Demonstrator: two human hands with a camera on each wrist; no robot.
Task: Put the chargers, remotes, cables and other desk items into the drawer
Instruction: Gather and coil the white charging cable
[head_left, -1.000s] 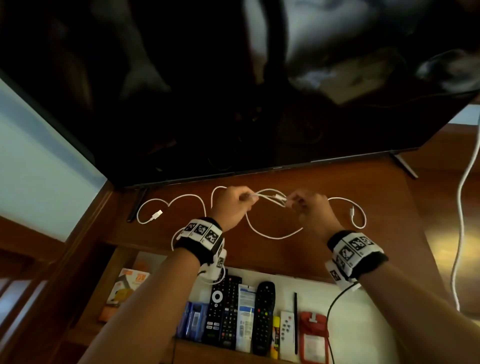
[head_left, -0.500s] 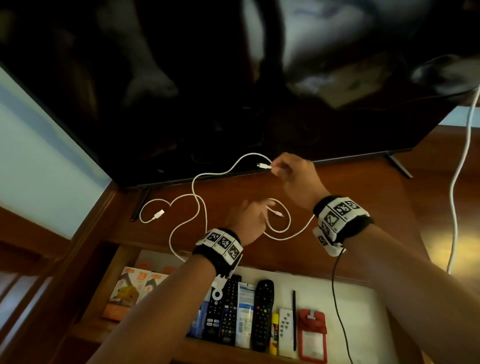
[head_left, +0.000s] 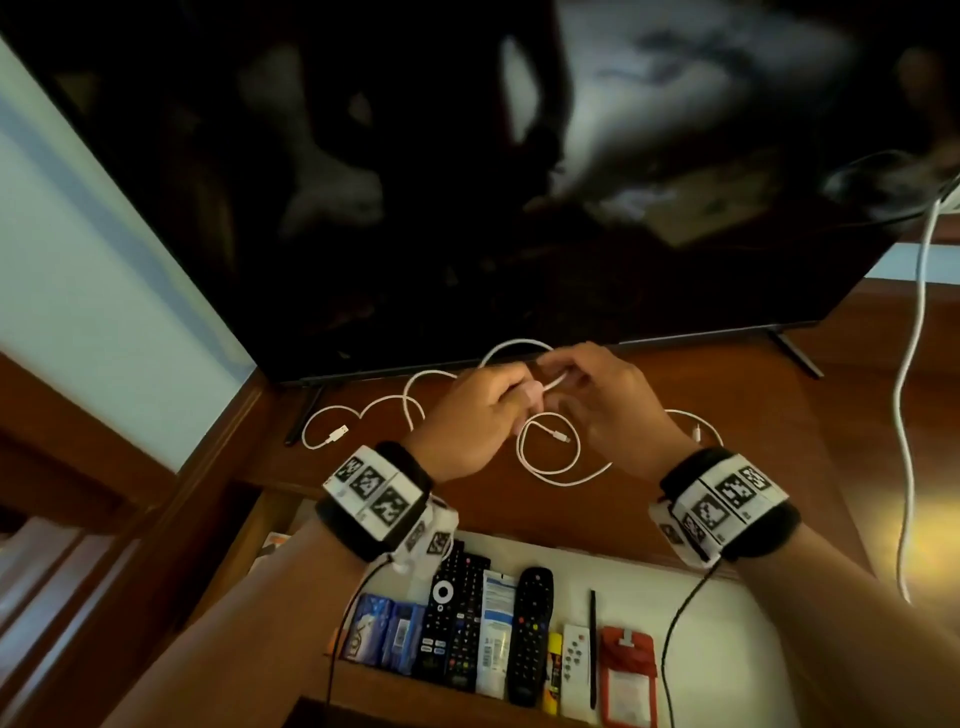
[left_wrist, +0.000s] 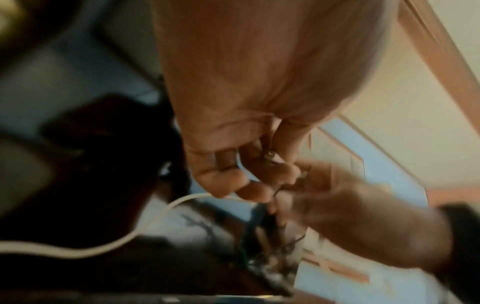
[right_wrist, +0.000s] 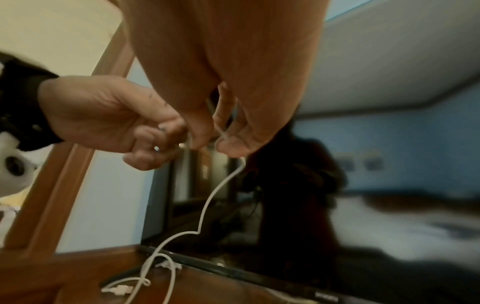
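A thin white cable lies in loops on the wooden desktop in front of the TV. My left hand and right hand meet above it, and both pinch the cable between thumb and curled fingers. One connector end rests at the left, another inside a small loop below my hands. In the left wrist view the cable trails away from my fingers. The open drawer sits below the desk edge.
The drawer holds two black remotes, a white remote, blue boxes, a white packet, a black pen and a red pouch. A large dark TV stands behind. A thicker white cord hangs at the right.
My right hand came down from in front of the TV and my left hand rose, so both now meet on the cable. The raised loop has shortened.
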